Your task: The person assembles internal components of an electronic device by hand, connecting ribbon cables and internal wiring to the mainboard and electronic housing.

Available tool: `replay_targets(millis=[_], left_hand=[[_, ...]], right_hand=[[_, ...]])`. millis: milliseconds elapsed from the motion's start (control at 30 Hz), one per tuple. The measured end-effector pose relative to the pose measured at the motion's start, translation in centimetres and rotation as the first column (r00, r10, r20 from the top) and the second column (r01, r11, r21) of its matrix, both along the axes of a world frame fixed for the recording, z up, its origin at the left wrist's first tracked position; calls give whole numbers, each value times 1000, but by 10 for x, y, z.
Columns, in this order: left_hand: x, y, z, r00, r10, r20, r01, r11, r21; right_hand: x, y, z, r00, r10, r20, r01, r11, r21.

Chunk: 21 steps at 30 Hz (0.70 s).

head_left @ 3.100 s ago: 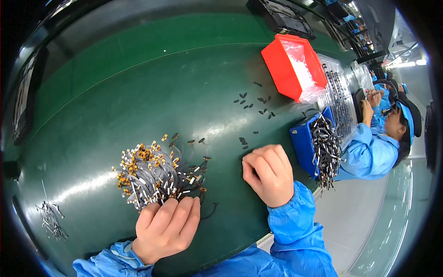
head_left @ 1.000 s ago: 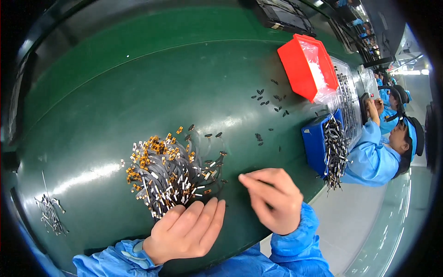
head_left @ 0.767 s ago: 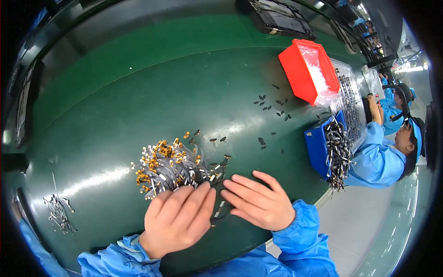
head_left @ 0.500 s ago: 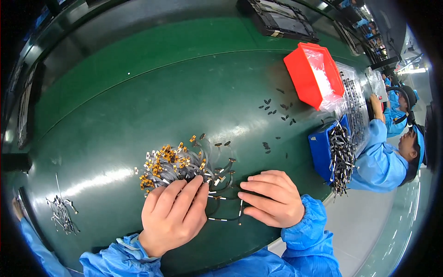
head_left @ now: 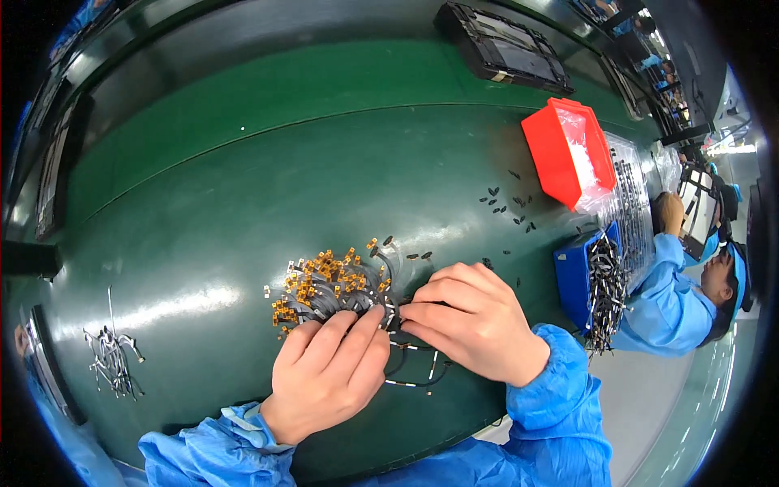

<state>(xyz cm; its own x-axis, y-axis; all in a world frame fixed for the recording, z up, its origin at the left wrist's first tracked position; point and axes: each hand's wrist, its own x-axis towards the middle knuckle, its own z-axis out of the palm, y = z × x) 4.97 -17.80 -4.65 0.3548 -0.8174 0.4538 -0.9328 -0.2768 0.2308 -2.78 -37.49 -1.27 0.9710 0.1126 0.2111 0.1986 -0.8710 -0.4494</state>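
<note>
A heap of thin grey flat cables with gold-coloured end tabs (head_left: 324,280) lies on the green table in front of me. My left hand (head_left: 333,365) bends over its near right edge, thumb and index finger close together on the cables; the fingertips are partly hidden. From the right, my right hand (head_left: 479,321) pinches a dark cable end at the heap's side, its thumb against the fingers. Between and below my hands, a few black cables with white bands (head_left: 434,365) lie loose. Dark oval connector ends show at the heap's far right side.
Small black oval pieces (head_left: 495,200) are scattered beside a red bin (head_left: 552,154) holding clear plastic. A blue bin (head_left: 572,276) overflows with cables, next to clear trays (head_left: 637,203). A small cable bunch (head_left: 114,361) lies left. A co-worker in blue (head_left: 669,308) sits right.
My right hand has moved left to the heap and closed on a cable end; before, its fingers were apart. My left hand stays at the heap. The whole view has shifted slightly.
</note>
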Motion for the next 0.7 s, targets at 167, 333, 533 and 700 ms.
replay_targets(millis=[167, 333, 533, 700], left_hand=[[1, 1, -1, 1000, 12, 7, -12, 1000, -4], [-1, -2, -2, 1000, 27, 8, -27, 998, -58], [-3, -4, 2, 994, 49, -93, -56, 995, -80], [9, -15, 4, 928, 76, -364, -115, 990, -86]], right_hand=[[-1, 12, -2, 998, -12, 56, 19, 992, -123], [2, 8, 2, 985, 111, 129, -81, 973, -218], [6, -6, -12, 993, 120, 13, -121, 991, 57], [12, 0, -17, 998, 60, 16, -62, 953, 295]])
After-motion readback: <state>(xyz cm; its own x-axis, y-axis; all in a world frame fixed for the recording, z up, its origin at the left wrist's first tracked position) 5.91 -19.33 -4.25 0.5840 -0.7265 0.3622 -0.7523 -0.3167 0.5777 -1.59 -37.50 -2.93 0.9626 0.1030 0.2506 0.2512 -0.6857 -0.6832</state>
